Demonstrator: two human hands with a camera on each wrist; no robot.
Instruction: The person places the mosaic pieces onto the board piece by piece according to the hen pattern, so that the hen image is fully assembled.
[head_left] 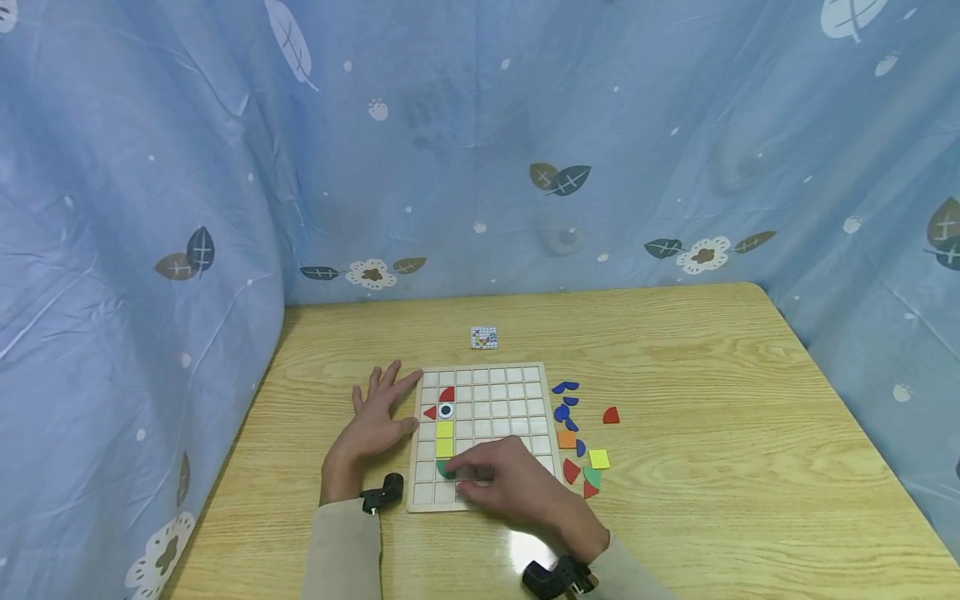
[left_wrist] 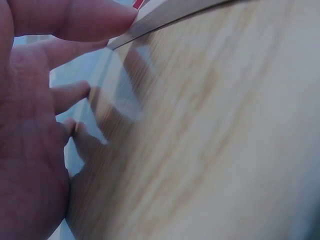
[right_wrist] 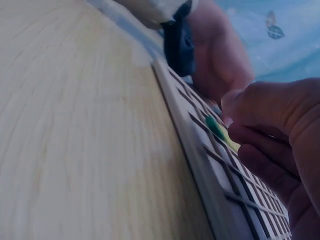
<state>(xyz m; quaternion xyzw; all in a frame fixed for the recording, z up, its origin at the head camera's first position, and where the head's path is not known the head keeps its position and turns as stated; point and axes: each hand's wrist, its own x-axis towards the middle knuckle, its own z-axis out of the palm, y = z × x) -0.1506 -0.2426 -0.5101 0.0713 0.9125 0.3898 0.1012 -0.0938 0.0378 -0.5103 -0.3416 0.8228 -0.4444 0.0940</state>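
A wooden grid board (head_left: 498, 408) lies on the table. My left hand (head_left: 373, 423) is spread at its left side, with thumb and index fingertip against the board's edge, as the left wrist view also shows. Over the lower left cells, my right hand (head_left: 517, 483) has its index fingertip at a green piece (head_left: 443, 469) in a cell, the thumb held apart from it. In the right wrist view the green piece (right_wrist: 214, 127) lies partly below the right hand (right_wrist: 285, 125). Above it in the column are two yellow squares (head_left: 445, 438), an eye piece (head_left: 446, 410) and a red quarter piece (head_left: 447, 393).
A red triangle (head_left: 430, 412) sits left of the eye piece. Right of the board lie several blue pieces (head_left: 562, 412), an orange square (head_left: 567, 439), a yellow square (head_left: 598, 459) and red and green pieces. A small pattern card (head_left: 483, 337) lies behind the board.
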